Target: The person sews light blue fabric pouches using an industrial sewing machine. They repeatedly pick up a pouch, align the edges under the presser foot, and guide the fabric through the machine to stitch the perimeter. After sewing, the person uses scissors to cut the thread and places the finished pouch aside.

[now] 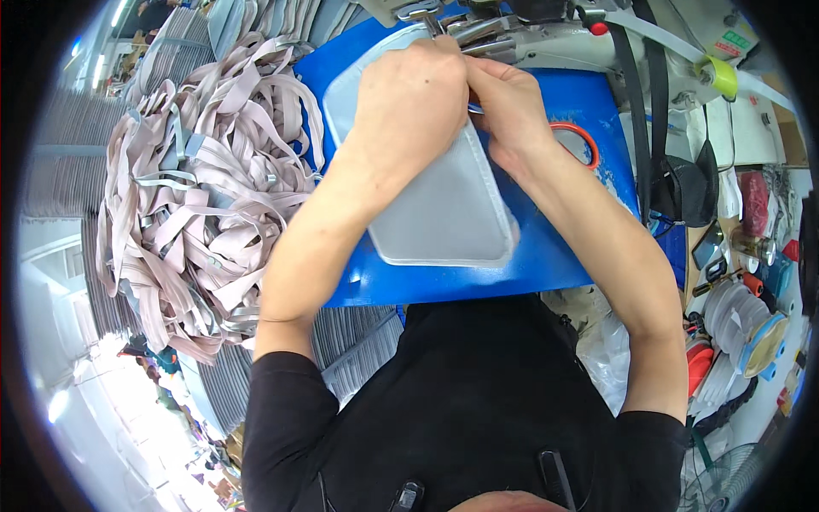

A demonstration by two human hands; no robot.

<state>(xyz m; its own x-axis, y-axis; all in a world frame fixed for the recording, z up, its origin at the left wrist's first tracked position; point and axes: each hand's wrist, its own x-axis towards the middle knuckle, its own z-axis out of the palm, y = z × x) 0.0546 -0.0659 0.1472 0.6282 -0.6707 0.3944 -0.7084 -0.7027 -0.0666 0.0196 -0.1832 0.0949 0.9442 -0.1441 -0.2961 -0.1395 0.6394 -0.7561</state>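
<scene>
Both hands, left hand [409, 94] and right hand [509, 107], pinch a grey fabric panel [444, 205] beside the sewing machine [554, 34]; fingertips hidden.

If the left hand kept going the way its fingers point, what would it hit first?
Probably the sewing machine's metal presser parts just beyond the left hand, which rests on the grey fabric panel. Depth is hard to judge in this view.

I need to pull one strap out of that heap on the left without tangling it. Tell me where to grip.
Judging by how they lie, take a loose loop on top of the pile of pinkish straps, on its right edge beside the blue table. Come from above and pinch the flat band across its width; deeper straps are interwoven.
</scene>
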